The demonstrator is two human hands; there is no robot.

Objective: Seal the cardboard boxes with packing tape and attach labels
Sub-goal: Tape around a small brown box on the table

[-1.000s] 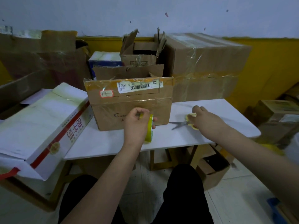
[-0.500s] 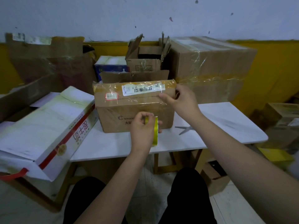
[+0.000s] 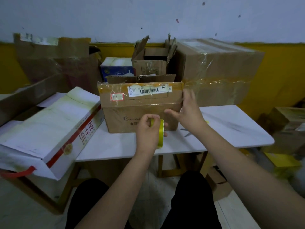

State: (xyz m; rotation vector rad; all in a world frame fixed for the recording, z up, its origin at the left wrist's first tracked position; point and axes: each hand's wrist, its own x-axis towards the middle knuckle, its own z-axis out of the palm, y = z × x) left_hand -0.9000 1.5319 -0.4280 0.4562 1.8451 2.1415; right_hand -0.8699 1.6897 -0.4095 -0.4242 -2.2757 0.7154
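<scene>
Two hands at work in the head view, both just in front of the cardboard box (image 3: 140,109) on the white table (image 3: 231,126). Left hand (image 3: 146,129) curled round the yellow tape roll (image 3: 160,133), held upright against the box's near face, low down. Right hand (image 3: 188,111) at the box's right edge, fingers spread and fairly straight, blurred, so possibly touching the corner, possibly just short of it. Front flap already glossy with tape, barcode label (image 3: 149,90) and a small red-edged sticker (image 3: 117,97) stuck along the top of that face. Scissors (image 3: 187,132) to the right of the box, mostly hidden behind the right forearm. White carton (image 3: 49,126) to the box's left, a large taped carton (image 3: 217,71) behind and to its right.

Risks from here: box sliding back on the smooth table under a one-sided push; tape end folding onto itself if pulled with no anchor; fresh tape crossing the barcode.
</scene>
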